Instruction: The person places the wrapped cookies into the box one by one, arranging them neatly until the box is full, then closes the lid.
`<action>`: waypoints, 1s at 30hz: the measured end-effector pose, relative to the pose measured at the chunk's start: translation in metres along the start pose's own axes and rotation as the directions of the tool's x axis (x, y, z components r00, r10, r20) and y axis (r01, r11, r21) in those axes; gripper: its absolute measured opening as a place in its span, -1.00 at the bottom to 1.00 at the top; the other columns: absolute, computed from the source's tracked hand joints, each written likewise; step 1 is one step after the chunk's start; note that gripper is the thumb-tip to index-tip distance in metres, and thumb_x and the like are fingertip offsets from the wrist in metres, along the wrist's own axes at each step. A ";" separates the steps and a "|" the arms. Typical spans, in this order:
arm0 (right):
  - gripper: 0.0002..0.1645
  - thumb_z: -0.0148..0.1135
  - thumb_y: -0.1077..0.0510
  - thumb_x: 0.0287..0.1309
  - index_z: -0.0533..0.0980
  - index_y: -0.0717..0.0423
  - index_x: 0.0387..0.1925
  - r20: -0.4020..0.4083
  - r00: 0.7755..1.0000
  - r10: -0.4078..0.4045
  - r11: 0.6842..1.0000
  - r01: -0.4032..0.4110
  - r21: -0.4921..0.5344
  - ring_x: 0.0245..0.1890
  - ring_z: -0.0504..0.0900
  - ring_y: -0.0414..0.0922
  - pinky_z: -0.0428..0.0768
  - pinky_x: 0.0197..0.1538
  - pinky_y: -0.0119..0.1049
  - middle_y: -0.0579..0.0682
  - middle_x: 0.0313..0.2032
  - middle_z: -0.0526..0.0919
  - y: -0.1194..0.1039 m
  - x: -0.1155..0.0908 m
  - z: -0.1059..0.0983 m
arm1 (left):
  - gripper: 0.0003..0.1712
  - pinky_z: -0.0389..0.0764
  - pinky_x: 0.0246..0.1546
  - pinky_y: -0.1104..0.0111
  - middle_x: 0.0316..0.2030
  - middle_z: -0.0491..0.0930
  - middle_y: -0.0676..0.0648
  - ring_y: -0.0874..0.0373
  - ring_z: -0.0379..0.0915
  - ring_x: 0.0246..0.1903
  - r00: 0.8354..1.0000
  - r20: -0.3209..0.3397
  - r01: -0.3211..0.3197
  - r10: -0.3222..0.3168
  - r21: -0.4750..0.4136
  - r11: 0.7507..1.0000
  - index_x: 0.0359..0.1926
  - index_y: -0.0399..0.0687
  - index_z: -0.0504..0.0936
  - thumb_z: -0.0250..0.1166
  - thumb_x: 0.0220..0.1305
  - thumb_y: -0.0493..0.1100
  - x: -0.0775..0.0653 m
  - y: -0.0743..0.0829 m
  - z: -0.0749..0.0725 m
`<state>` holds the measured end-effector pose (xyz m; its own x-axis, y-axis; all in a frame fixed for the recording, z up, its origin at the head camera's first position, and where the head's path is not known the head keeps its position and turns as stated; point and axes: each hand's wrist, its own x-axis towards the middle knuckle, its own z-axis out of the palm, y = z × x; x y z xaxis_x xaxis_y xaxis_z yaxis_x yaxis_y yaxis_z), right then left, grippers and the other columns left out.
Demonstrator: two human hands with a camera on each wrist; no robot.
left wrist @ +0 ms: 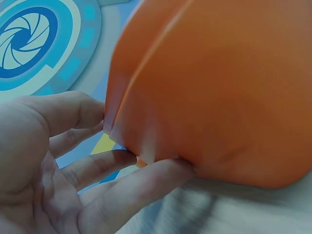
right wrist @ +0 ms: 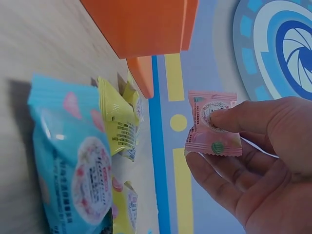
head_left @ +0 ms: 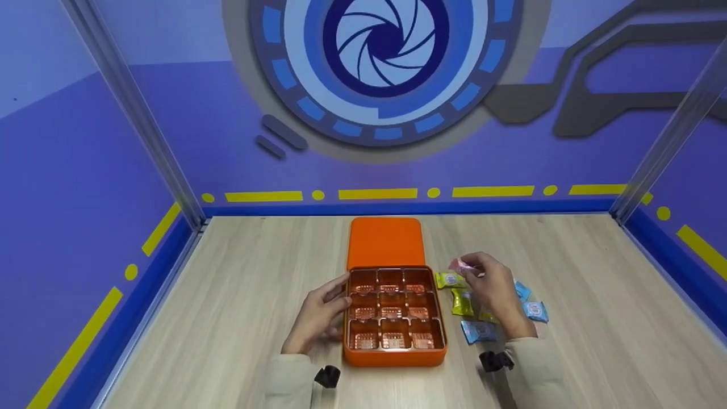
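Note:
An orange box [head_left: 395,358] lies on the table with its lid [head_left: 386,242] folded back away from me. Inside it, a clear insert [head_left: 392,320] forms a grid of several compartments, and no candies show in them. My left hand [head_left: 315,318] rests its fingertips against the box's left side, as the left wrist view also shows. My right hand [head_left: 498,292] pinches a pink wrapped candy [right wrist: 212,139] between thumb and fingers, above the table right of the box. Below that hand lie yellow candies [head_left: 462,301] and blue candies [head_left: 478,332], some partly hidden by it.
The wooden table [head_left: 238,335] ends at a blue and purple back wall [head_left: 187,136]. Side panels [head_left: 74,238] stand to the left and right, with metal posts [head_left: 142,113] at the corners.

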<state>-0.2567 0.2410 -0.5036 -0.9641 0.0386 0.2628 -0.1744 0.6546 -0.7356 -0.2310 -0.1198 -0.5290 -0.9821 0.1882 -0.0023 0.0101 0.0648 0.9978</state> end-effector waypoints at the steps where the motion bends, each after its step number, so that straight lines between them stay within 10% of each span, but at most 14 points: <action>1: -0.68 0.27 0.38 0.45 0.60 0.27 0.18 0.008 1.000 0.010 1.000 -0.010 0.007 0.11 0.66 0.15 0.65 0.21 0.12 0.22 0.09 0.70 0.001 -0.001 0.000 | -0.32 0.75 -0.23 0.33 0.45 0.37 -0.40 -0.29 0.43 0.36 1.000 0.000 -0.002 0.002 0.002 1.000 0.56 -0.13 0.40 0.30 0.49 -0.30 0.000 -0.001 0.001; 7: -0.68 0.27 0.38 0.45 0.61 0.25 0.18 0.020 1.000 0.013 1.000 -0.014 0.022 0.12 0.66 0.15 0.63 0.23 0.13 0.20 0.09 0.70 -0.001 -0.002 -0.001 | -0.33 0.58 -0.55 0.44 0.47 0.36 -0.37 -0.26 0.45 0.36 1.000 0.000 0.000 0.000 0.002 1.000 0.56 -0.11 0.42 0.30 0.48 -0.29 0.003 -0.003 0.004; 13: -0.69 0.27 0.38 0.45 0.62 0.23 0.16 0.033 0.999 0.018 0.999 -0.019 0.038 0.11 0.67 0.14 0.63 0.24 0.11 0.18 0.08 0.71 -0.001 -0.003 0.002 | -0.34 0.73 -0.05 0.37 0.47 0.36 -0.37 -0.28 0.38 0.40 1.000 0.000 -0.016 0.016 0.015 1.000 0.55 -0.14 0.42 0.30 0.49 -0.30 0.002 -0.003 0.004; 18: -0.70 0.30 0.37 0.44 0.64 0.23 0.14 0.036 0.999 -0.012 0.999 0.011 0.040 0.11 0.69 0.12 0.64 0.24 0.09 0.15 0.06 0.73 -0.001 -0.005 0.005 | -0.35 0.71 -0.25 0.43 0.45 0.38 -0.38 -0.28 0.38 0.40 1.000 -0.004 -0.017 0.018 0.018 1.000 0.54 -0.16 0.44 0.30 0.48 -0.30 0.001 -0.003 0.005; 22: -0.71 0.30 0.36 0.44 0.65 0.21 0.13 0.037 0.999 -0.033 0.998 0.031 0.047 0.10 0.69 0.10 0.64 0.23 0.09 0.13 0.04 0.74 -0.002 -0.005 0.006 | -0.35 0.71 -0.02 0.35 0.45 0.38 -0.38 -0.26 0.41 0.38 1.000 -0.010 -0.009 0.009 0.002 1.000 0.54 -0.15 0.44 0.29 0.48 -0.30 0.001 -0.003 0.006; 30: -0.72 0.32 0.40 0.41 0.67 0.20 0.10 0.035 0.997 -0.064 0.996 0.062 0.061 0.07 0.70 0.08 0.67 0.20 0.07 0.10 0.01 0.75 -0.007 -0.004 0.009 | -0.35 0.72 -0.38 0.42 0.41 0.42 -0.40 -0.25 0.48 0.33 0.999 -0.029 -0.015 0.015 0.002 1.000 0.52 -0.18 0.46 0.31 0.45 -0.32 0.004 -0.004 0.006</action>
<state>-0.2535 0.2300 -0.5050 -0.9573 -0.0302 0.2874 -0.2456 0.6087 -0.7544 -0.2336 -0.1135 -0.5329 -0.9869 0.1607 0.0148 0.0253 0.0638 0.9976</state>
